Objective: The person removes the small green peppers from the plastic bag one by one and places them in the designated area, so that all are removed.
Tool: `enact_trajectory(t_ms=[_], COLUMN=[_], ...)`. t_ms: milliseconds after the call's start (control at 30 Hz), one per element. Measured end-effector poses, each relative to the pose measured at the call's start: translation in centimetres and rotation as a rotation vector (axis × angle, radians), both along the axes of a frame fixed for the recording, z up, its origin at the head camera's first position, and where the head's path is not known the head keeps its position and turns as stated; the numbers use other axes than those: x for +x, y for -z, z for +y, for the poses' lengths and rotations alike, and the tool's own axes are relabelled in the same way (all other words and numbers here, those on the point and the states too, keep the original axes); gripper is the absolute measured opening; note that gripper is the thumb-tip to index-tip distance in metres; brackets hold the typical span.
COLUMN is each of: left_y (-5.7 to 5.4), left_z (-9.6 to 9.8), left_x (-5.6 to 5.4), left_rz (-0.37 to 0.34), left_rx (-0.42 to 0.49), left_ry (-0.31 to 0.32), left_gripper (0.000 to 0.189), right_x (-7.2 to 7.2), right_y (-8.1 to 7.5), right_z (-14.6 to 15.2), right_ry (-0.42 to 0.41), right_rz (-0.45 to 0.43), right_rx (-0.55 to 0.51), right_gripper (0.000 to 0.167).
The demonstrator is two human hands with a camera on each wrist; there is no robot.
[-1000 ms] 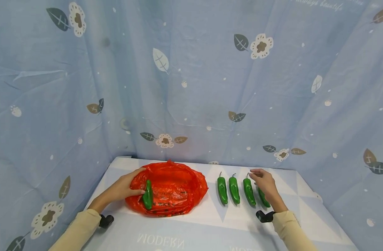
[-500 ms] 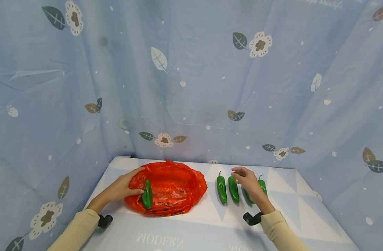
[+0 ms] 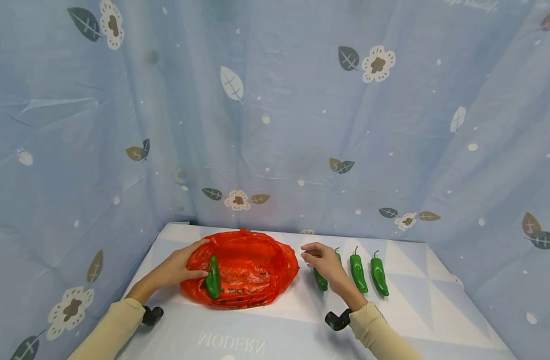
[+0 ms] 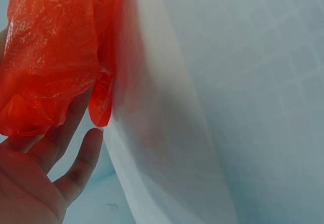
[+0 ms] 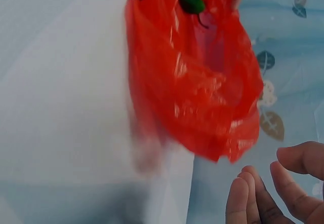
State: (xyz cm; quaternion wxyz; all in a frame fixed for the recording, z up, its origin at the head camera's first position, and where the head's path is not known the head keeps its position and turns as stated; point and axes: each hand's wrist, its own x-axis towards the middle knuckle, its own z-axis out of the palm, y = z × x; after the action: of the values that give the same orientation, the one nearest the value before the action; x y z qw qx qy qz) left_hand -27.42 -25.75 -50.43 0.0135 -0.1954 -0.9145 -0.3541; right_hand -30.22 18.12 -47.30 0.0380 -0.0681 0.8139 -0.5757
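Note:
My left hand (image 3: pixel 178 267) holds the left edge of a red plastic bag (image 3: pixel 275 272), its thumb beside a green chili pepper (image 3: pixel 213 280) that lies at the bag's left side. In the left wrist view, fingers (image 4: pixel 83 160) reach behind the bag's red film. My right hand (image 3: pixel 326 265) is over the left end of a row of green peppers, fingers loosely bent and nothing between them. It partly hides the leftmost pepper (image 3: pixel 321 281) and the one beside it. Two more peppers, one nearer (image 3: pixel 358 272) and one at the far right (image 3: pixel 379 275), lie in full sight.
A pale patterned cloth covers the table (image 3: pixel 419 300). Blue curtains (image 3: pixel 284 135) with flowers and leaves stand behind and at both sides. A small black device (image 3: pixel 338 320) sits on the right wrist, another (image 3: pixel 152 316) on the left.
My right hand has moved left along the row, from above the rightmost peppers to the leftmost one. The left hand, the bag and its pepper have stayed in place.

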Motion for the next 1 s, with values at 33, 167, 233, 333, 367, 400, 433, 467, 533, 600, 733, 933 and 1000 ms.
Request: enact_trajectory(t_ms=[33, 167, 233, 333, 367, 400, 433, 467, 533, 600, 733, 933, 1000], left_y=[0.0, -0.1, -0.1, -0.1, -0.2, -0.2, -0.2, -0.2, -0.2, -0.2, -0.2, -0.2, -0.3], left_z=[0.0, 0.1, 0.0, 0.0, 0.0, 0.0, 0.0, 0.0, 0.1, 0.1, 0.2, 0.1, 0.1], left_x=[0.0, 0.2, 0.2, 0.2, 0.2, 0.2, 0.2, 0.2, 0.2, 0.1, 0.2, 0.3, 0.4], left_rz=[-0.001, -0.011, -0.016, -0.011, -0.009, -0.008, -0.005, -0.004, -0.001, 0.0, -0.005, -0.008, -0.009], left_rx=[0.003, 0.019, 0.022, 0.011, 0.01, 0.011, 0.011, 0.012, 0.014, 0.013, 0.007, 0.011, 0.016], left_ry=[0.002, 0.002, -0.002, -0.002, 0.0, 0.0, 0.001, -0.002, -0.005, -0.008, -0.01, -0.011, -0.008], left_gripper=[0.092, 0.091, 0.091, 0.09, 0.09, 0.09, 0.09, 0.091, 0.091, 0.091, 0.091, 0.091, 0.091], right_x=[0.1, 0.3, 0.4, 0.6, 0.6, 0.7, 0.8, 0.9, 1.0, 1.0, 1.0, 1.0, 0.9], right_y=[0.0, -0.3, -0.4, -0.7, -0.8, -0.9, -1.1, -1.2, -1.4, -1.5, -1.5, -1.3, -1.2], right_z=[-0.4, -1.8, -2.4, -3.3, -3.5, -3.7, -4.0, -4.2, -4.6, -5.0, -5.6, -6.7, -7.3], right_ry=[-0.011, -0.035, -0.026, -0.011, -0.007, -0.004, -0.002, 0.003, 0.017, 0.034, 0.037, -0.08, -0.127], right_rz=[0.002, 0.027, 0.054, 0.082, 0.089, 0.09, 0.088, 0.086, 0.082, 0.082, 0.077, 0.033, 0.017], right_rx=[-0.006, 0.002, 0.034, 0.073, 0.079, 0.078, 0.073, 0.072, 0.074, 0.078, 0.072, 0.008, -0.01], right_gripper=[0.026, 0.026, 0.024, 0.019, 0.018, 0.018, 0.018, 0.018, 0.018, 0.018, 0.019, 0.028, 0.028])
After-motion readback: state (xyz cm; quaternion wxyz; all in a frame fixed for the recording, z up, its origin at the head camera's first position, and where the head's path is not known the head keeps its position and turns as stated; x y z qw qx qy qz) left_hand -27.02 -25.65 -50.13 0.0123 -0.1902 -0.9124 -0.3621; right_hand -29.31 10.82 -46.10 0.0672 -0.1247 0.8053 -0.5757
